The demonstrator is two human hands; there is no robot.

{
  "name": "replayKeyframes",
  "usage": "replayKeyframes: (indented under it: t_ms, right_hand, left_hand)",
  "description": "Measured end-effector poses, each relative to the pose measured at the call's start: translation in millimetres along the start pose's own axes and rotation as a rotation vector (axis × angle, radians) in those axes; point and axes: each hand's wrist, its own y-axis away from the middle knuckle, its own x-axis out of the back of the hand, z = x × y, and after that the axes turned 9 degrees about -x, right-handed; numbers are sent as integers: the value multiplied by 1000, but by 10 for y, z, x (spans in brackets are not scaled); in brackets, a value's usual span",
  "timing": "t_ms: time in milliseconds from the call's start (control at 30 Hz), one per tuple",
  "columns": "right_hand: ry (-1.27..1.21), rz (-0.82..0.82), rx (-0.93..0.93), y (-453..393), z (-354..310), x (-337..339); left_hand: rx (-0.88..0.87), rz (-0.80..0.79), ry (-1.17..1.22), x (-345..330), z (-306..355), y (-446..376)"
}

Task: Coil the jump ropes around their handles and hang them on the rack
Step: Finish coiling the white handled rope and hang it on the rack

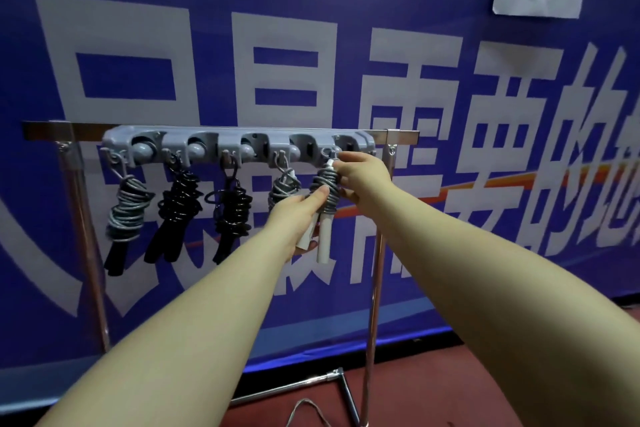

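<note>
Four coiled ropes (180, 204) hang close together from the grey hook rail (239, 146), leaving only narrow gaps between them. Both hands crowd the rightmost hook (327, 152). Right of the chrome post (375, 288), the space before the banner (485, 253) is open.

Dim, bluish indoor light; soft shadows; slight blur overall; wide-angle bending at edges; faint glare on rack bar (221, 130).

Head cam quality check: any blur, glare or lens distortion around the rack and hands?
Head view: wide-angle bowing bends the chrome rack bar and the forearms toward the edges; overall soft, compressed focus, the grey coiled rope with white handles smeared between the left hand and right hand; mild sheen on the grey plastic hook strip; lighting dim, even, bluish.
</note>
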Motion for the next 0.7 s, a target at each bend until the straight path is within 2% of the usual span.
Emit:
replayKeyframes:
  t_ms: [167,400,467,567,700]
  right_hand:
    - [-24,-10,-100,106,142,18]
    - [32,-72,-242,739,578,202]
    - [45,-73,-288,1027,800,333]
    - [67,-71,-346,1355,1224,532]
    - [121,-85,-487,1702,2155,827]
  left_hand:
    - [116,3,38,-10,-130,94]
    - [29,76,-124,24,-207,736]
    - [55,54,-159,30,-316,1012]
    - [105,27,-214,33,-668,1397]
    - [216,-101,-364,-30,-1600,1895]
